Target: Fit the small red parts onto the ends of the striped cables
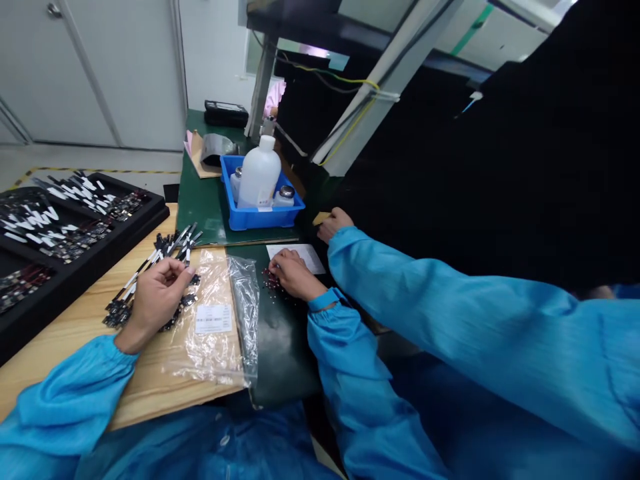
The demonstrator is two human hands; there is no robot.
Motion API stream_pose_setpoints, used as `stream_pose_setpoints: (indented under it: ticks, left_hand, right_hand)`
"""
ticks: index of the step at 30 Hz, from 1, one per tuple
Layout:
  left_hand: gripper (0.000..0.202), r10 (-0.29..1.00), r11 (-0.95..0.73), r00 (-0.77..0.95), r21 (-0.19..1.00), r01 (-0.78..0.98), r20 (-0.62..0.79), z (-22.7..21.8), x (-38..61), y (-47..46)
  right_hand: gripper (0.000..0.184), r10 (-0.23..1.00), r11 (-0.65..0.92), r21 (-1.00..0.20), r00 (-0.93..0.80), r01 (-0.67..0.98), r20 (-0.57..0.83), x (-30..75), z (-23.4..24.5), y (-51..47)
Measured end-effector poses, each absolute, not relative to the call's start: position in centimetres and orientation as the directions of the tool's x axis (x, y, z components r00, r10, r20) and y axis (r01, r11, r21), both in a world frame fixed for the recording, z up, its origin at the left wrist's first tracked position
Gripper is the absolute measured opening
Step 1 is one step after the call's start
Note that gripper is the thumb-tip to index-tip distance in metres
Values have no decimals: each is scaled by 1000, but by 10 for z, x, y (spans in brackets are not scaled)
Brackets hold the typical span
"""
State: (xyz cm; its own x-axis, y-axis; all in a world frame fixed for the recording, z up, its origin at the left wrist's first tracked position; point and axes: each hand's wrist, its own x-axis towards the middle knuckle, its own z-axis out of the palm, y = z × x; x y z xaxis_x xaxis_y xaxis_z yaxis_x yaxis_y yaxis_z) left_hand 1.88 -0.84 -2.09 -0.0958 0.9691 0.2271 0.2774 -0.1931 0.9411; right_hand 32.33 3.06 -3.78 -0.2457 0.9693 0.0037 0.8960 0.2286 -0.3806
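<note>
My left hand [156,297] rests on a wooden board [65,327], its fingers curled round one strip from a pile of thin black-and-white flex strips [173,245]. My right hand [296,273] lies on a dark green mat [283,347]. Its fingertips are pinched down into a scatter of tiny red parts [269,281]; what they grip is too small to name. A clear plastic bag with a white label [213,319] lies between my hands. A white card [300,255] sits just beyond my right hand.
A co-worker's hand [334,223] in a blue sleeve reaches in from the right, holding a small tan piece [321,217]. A black tray [75,263] of more strips stands at left. Behind, a blue bin [260,217] holds a white bottle [260,175].
</note>
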Motion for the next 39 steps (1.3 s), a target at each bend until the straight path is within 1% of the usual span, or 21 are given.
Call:
stream_pose_setpoints:
  ticks: [3,6,9,11,12,14,16,18,20,22,24,25,28,30,31,33,35,37,39]
  left_hand:
    - [25,971,-190,-96,946,263,221,-25,18,-9]
    - [24,976,-169,-99,963,211,193,-30,18,-9]
    - [23,981,-145,-105,976,164,163,-32,19,-8]
    - [23,984,-124,-115,985,123,138,-31,20,-8]
    - [24,985,-110,-120,989,97,121,-30,21,-8]
    - [26,989,-78,-120,996,49,84,-29,23,-9]
    - [27,996,-56,-69,998,31,58,-28,24,-11]
    - [26,996,-83,35,993,89,80,-27,27,-15]
    - [24,974,-177,182,957,231,136,-26,30,-20]
    - [22,923,-301,347,869,392,163,-24,32,-26]
    - [22,862,-410,488,754,514,136,-25,34,-32]
    - [22,840,-450,530,694,561,116,-25,34,-33]
    - [23,831,-496,552,540,680,68,-30,32,-34]
    - [23,850,-483,523,485,729,60,-32,29,-33]
    - [22,859,-474,508,481,738,67,-32,28,-32]
    - [20,882,-443,459,529,724,110,-32,27,-30]
    - [19,911,-392,373,644,656,175,-30,27,-29]
    - [20,942,-324,257,790,520,217,-28,29,-28]
    - [21,967,-244,156,914,324,203,-28,32,-28]
  right_hand:
    - [15,964,251,-386,-267,887,15,321,-35,29]
    - [15,960,271,-403,-275,874,49,320,-32,28]
    - [16,958,286,-477,-244,831,148,319,-28,26]
    - [22,953,300,-532,-222,792,208,318,-26,23]
    - [25,951,304,-543,-221,783,215,317,-24,22]
    - [29,955,294,-516,-229,804,188,315,-21,19]
    - [30,965,257,-459,-204,850,162,314,-18,17]
    - [31,975,204,-414,-146,887,166,313,-17,16]
    - [31,977,166,-418,-91,893,193,312,-16,15]
    - [28,975,155,-468,-57,870,217,312,-16,15]
    - [21,975,153,-553,-35,819,218,313,-17,17]
    - [18,978,147,-600,-24,786,208,314,-19,18]
    - [16,986,108,-742,26,661,166,318,-25,23]
    - [16,988,72,-821,70,567,135,320,-29,26]
    - [17,988,58,-854,91,517,122,321,-29,26]
    - [16,988,33,-910,126,413,93,320,-27,26]
    - [16,988,19,-953,141,303,65,316,-21,22]
    - [18,993,36,-980,107,196,58,307,-14,16]
    - [22,996,82,-990,19,117,85,294,-8,9]
